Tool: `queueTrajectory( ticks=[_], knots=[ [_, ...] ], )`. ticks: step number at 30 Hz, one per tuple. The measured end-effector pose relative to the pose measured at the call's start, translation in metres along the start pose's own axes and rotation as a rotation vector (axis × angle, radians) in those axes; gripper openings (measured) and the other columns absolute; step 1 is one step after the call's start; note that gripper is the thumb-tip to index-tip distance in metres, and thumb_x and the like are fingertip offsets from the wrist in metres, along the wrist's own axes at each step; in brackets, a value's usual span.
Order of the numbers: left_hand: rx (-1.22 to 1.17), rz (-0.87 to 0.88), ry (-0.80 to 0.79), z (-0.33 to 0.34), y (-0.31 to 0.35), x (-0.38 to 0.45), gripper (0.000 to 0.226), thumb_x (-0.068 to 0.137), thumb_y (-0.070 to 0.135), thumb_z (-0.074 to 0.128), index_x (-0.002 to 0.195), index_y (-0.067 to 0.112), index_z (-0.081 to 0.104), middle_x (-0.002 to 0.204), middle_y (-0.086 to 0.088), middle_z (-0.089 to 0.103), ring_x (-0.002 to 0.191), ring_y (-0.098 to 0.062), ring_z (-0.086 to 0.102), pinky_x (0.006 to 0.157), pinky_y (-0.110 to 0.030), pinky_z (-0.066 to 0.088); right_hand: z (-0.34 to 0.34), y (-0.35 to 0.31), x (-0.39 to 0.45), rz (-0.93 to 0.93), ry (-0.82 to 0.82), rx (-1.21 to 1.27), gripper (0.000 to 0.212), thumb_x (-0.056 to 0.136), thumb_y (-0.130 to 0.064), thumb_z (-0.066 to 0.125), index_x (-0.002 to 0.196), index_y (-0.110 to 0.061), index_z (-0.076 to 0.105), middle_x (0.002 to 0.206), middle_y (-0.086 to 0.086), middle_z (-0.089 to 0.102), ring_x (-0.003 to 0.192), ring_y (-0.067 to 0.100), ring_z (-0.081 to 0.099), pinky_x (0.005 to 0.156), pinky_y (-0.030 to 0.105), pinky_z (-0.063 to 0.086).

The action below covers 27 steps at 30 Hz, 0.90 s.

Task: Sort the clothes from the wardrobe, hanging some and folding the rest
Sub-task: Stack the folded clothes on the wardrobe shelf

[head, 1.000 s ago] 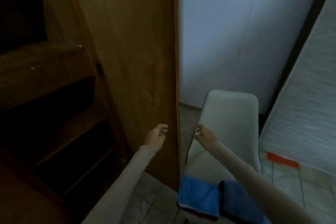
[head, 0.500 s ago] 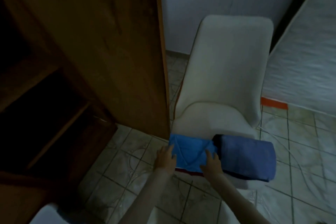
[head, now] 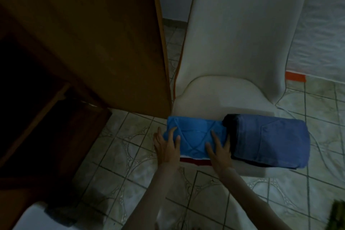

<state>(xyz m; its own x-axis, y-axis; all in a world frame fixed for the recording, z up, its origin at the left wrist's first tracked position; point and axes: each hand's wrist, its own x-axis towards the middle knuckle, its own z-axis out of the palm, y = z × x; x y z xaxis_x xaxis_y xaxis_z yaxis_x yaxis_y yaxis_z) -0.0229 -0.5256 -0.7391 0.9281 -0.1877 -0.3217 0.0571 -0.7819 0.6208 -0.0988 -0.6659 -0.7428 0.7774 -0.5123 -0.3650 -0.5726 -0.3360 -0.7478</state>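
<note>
Bright blue cloth, a folded top, lies on the near left part of a pale chair seat, its near edge over the seat's front rim. Under it shows a strip of white and dark red cloth, seemingly another folded piece. Just right of the top, and touching it, sits a folded darker blue garment, thicker and rounded at its left fold. Both hands are on the top: the left hand cups its left end with fingers spread and slightly bent over the edge, and the right hand presses on its right half, fingers splayed, beside the dark garment. The hands are apart, one at each end; whether the fingers reach beneath the cloth cannot be told. To the left stands a brown wooden wardrobe with its door open, its inside too dark to read. The floor is patterned pale tile. At the near left corner is a white object with something dark on it, unclear in the dim light. The step in hand seems to be taking up the folded top, likely to carry it to the wardrobe. The next move would call for sliding fingers under both ends and lifting level, so the folds hold and the piece beneath stays put or comes along tidily.
</note>
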Motion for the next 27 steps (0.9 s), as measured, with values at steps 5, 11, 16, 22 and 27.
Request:
queueTrajectory(
  ticks=[5, 11, 16, 22, 27],
  knots=[
    [-0.328, -0.052, -0.119, 0.004, -0.01, 0.0, 0.031, 0.096, 0.046, 0.034, 0.126, 0.055, 0.031, 0.153, -0.01, 0.013, 0.138, -0.03, 0.022, 0.11, -0.049, 0.031, -0.001, 0.009, 0.009, -0.038, -0.07, 0.06, 0.057, 0.091, -0.039, 0.046, 0.142, -0.037, 0.02, 0.157, 0.01, 0.002, 0.145, 0.026, 0.006, 0.118, 0.036, 0.012],
    [-0.428, -0.036, -0.238, 0.008, -0.018, 0.016, 0.029, 0.091, 0.058, 0.034, 0.117, 0.063, 0.022, 0.151, -0.005, 0.023, 0.132, -0.026, 0.035, 0.107, -0.048, 0.037, 0.004, 0.009, 0.013, 0.012, -0.054, 0.093, 0.055, 0.095, -0.035, 0.046, 0.143, -0.038, 0.019, 0.157, 0.009, 0.0, 0.144, 0.024, 0.005, 0.116, 0.033, 0.009],
    [-0.442, -0.096, -0.3, 0.007, -0.019, 0.027, 0.031, 0.091, 0.059, 0.034, 0.12, 0.053, 0.023, 0.144, -0.009, 0.031, 0.121, -0.029, 0.044, 0.1, -0.046, 0.042, 0.002, 0.004, 0.017, 0.062, -0.067, 0.054, 0.083, 0.071, -0.075, 0.035, 0.144, -0.039, 0.018, 0.156, 0.01, -0.001, 0.144, 0.027, 0.007, 0.115, 0.033, 0.011],
    [-0.417, -0.058, -0.349, 0.005, -0.021, 0.031, 0.042, 0.084, 0.07, 0.036, 0.12, 0.052, 0.023, 0.137, -0.008, 0.036, 0.113, -0.029, 0.048, 0.095, -0.046, 0.045, 0.012, 0.01, 0.022, 0.034, -0.022, 0.18, 0.059, 0.091, -0.042, 0.049, 0.143, -0.042, 0.019, 0.157, 0.003, 0.0, 0.144, 0.024, 0.005, 0.118, 0.036, 0.009],
    [-0.44, -0.053, -0.365, 0.0, -0.027, 0.031, 0.063, 0.066, 0.08, 0.04, 0.121, 0.051, 0.025, 0.122, 0.004, 0.037, 0.11, -0.026, 0.051, 0.095, -0.047, 0.046, 0.016, 0.009, 0.02, 0.049, 0.002, 0.245, 0.067, 0.075, -0.057, 0.051, 0.135, -0.052, 0.021, 0.157, 0.004, 0.002, 0.144, 0.025, 0.009, 0.118, 0.042, 0.015]
  ],
)
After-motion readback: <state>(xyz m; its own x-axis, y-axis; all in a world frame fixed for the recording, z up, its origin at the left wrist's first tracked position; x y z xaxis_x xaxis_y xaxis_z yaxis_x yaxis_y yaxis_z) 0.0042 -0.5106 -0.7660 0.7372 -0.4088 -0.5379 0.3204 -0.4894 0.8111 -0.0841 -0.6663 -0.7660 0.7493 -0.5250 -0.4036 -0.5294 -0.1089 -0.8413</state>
